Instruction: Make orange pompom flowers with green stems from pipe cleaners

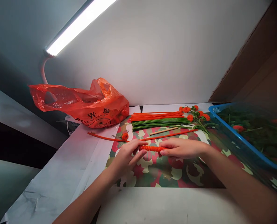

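Both hands hold a short coil of orange pipe cleaner (152,148) wound round a stick, low over a patterned mat (175,174). My left hand (127,154) pinches its left end with curled fingers. My right hand (181,147) is closed over its right end. A long orange pipe cleaner (105,137) trails from the coil to the left and right across the mat. A small orange pompom (125,136) lies just beyond my left hand.
Bundles of orange pipe cleaners (157,116) and green pipe cleaners (161,123) lie at the back, with a wooden stick (163,131) and finished orange flowers (195,113). A blue basket (245,143) of flowers stands on the right. An orange plastic bag (82,104) sits back left under a lamp (77,26).
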`<state>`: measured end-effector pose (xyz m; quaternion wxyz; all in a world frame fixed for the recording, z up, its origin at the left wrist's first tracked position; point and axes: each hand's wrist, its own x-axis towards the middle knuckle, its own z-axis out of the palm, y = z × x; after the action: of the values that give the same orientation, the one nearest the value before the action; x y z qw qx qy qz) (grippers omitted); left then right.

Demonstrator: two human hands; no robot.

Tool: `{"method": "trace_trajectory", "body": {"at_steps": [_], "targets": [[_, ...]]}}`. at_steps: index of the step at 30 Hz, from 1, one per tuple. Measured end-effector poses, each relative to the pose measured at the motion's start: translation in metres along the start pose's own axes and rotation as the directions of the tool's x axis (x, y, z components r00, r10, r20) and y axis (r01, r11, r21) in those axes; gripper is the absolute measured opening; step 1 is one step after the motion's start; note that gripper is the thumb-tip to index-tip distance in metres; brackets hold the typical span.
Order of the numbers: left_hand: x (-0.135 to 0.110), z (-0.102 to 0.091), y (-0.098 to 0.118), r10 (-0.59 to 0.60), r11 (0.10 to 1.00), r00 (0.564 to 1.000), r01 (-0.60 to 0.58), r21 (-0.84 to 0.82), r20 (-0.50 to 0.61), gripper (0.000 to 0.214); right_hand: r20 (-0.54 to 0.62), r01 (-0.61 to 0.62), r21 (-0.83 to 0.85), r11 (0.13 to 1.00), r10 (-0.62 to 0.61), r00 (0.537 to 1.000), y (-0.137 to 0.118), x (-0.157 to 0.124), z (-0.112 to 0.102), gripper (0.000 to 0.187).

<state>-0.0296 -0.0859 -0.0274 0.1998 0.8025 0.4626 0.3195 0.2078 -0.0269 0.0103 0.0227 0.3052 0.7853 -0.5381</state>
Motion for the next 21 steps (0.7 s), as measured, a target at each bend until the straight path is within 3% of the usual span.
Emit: {"method": "trace_trajectory", "body": {"at_steps": [5,8,10,16,21], "targets": [[-0.001,-0.007,-0.005,0.211,0.977,0.962,-0.213,0.004,-0.173,0.02,0.136,-0.1,0.288,0.953,0.063,0.989,0.0,-0.002,-0.002,0.034],[-0.001,-0.008,-0.004,0.218,0.975,0.961,-0.224,-0.016,-0.172,0.015,0.194,-0.108,0.39,0.914,0.033,0.981,0.001,-0.001,-0.001,0.036],[-0.001,-0.008,-0.003,0.173,0.984,0.975,-0.177,-0.017,-0.137,0.015,0.163,-0.081,0.406,0.91,0.015,0.986,0.001,0.0,0.0,0.034],[0.0,-0.006,-0.004,0.064,0.997,0.997,-0.063,0.038,-0.039,0.017,0.023,-0.018,0.296,0.955,0.011,1.0,0.002,0.004,0.006,0.029],[0.001,-0.005,-0.004,-0.008,0.998,0.999,0.005,0.07,0.04,0.021,-0.201,0.031,-0.05,0.998,-0.04,0.979,0.006,0.009,0.011,0.026]]}}
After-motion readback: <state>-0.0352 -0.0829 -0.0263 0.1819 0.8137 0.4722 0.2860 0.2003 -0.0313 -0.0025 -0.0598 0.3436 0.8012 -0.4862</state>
